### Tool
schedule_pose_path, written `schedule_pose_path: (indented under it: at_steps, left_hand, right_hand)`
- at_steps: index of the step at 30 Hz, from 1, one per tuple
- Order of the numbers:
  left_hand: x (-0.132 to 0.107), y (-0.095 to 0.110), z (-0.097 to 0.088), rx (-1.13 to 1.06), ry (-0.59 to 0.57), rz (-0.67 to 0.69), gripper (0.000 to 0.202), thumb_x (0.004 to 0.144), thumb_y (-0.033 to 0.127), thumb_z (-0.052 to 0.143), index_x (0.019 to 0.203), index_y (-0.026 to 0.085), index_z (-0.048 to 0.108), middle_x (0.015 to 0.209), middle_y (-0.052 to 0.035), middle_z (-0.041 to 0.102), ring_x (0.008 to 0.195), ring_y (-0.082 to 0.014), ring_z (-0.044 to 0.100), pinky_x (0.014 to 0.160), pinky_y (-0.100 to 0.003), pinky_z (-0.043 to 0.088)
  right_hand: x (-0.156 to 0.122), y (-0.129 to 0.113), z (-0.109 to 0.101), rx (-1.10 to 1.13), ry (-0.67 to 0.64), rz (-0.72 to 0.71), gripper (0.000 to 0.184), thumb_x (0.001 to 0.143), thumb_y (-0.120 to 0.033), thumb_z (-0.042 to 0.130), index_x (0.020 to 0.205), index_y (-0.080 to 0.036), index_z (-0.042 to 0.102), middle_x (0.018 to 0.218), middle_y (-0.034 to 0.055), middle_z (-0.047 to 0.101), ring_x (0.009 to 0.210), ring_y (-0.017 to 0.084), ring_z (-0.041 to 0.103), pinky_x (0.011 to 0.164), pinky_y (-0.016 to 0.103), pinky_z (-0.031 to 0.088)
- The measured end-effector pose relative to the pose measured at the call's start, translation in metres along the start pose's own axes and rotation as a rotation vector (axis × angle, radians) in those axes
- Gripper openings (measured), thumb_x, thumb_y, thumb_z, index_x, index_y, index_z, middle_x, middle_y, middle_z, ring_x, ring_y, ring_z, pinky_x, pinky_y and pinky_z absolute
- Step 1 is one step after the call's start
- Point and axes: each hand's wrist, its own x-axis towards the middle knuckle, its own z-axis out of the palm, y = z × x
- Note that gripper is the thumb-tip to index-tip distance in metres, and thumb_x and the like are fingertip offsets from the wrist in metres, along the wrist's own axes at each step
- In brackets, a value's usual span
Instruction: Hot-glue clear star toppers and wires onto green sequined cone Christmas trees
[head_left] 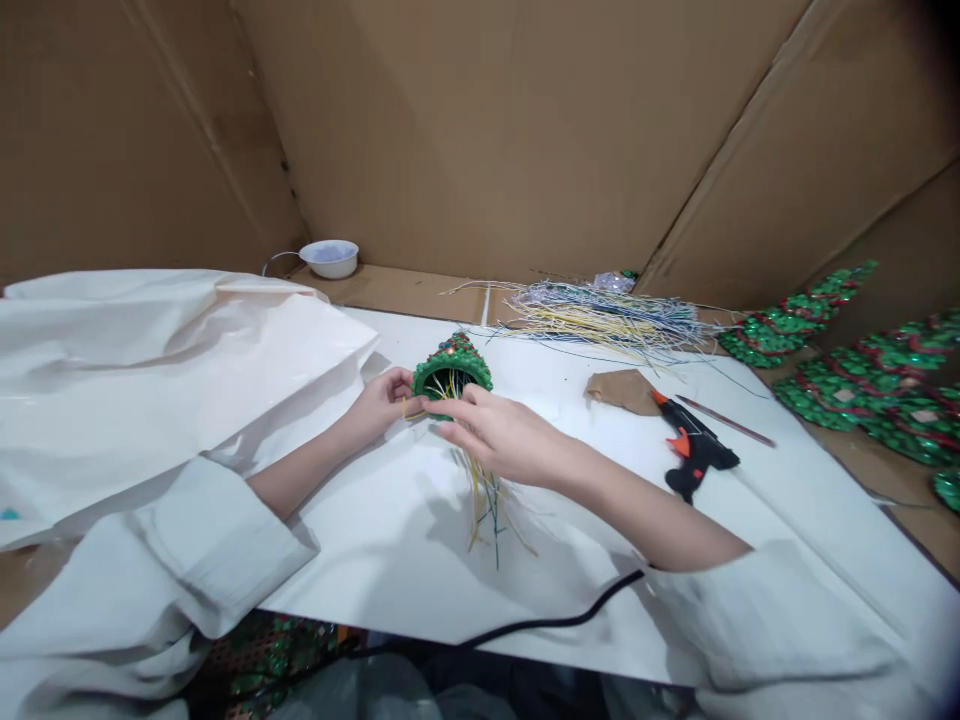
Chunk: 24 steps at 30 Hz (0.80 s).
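Pale sleeves (780, 620) at the lower edge, cuffs pushed back from both wrists. Between them a black cable (555, 624) is laid across the near edge of the white tabletop (345, 540); below that edge, green and red glitter (281, 650) is partly seen.

Small tree (454, 350), green with red bits, found mid-tabletop between the hands — tip turned away, hollow base facing the camera. Its rim is pinched on the left side by the left hand (386, 398), fingers bent in; a bit of yellow wire is seen by the thumb. The right hand (510, 435) is held across the front of the opening, index finger stretched toward the left fingertips, thumb set apart; whether anything is pinched in that grip cannot be told. Loose wires (487, 500), yellow, white and dark, are trailed from the hollow toward the near edge.

To the right: glue gun (701, 450), brown scrap (622, 391) at its orange nozzle, thin stick (726, 421) alongside. Farther back, a wire heap (615, 318). Left: white sheet (172, 390), creased; bowl (330, 262) beyond. Larger trees (795, 320) stood far right — cardboard walls (480, 130) behind.
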Motion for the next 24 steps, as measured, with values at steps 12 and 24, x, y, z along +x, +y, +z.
schedule_pose_path:
  at_steps: [12, 24]
  left_hand:
    - [0.000, -0.001, 0.000, -0.036, -0.025, -0.044, 0.037, 0.062, 0.031, 0.075, 0.081, 0.016, 0.047, 0.068, 0.0039, 0.056, 0.060, -0.0098, 0.055, 0.059, -0.024, 0.042]
    - [-0.002, 0.005, 0.002, -0.006, -0.017, -0.025, 0.035, 0.061, 0.032, 0.075, 0.078, 0.016, 0.048, 0.062, 0.0054, 0.052, 0.056, -0.0087, 0.051, 0.056, -0.024, 0.040]
  right_hand:
    - [0.030, 0.005, 0.033, -0.309, 0.114, 0.222, 0.017, 0.087, -0.027, 0.051, 0.098, -0.017, 0.059, 0.100, 0.0079, 0.057, 0.081, 0.019, 0.060, 0.056, 0.027, 0.038]
    - [0.034, 0.009, 0.049, -0.329, 0.154, 0.291, 0.028, 0.089, -0.015, 0.037, 0.113, -0.018, 0.053, 0.105, 0.0102, 0.059, 0.087, 0.022, 0.061, 0.059, 0.029, 0.043]
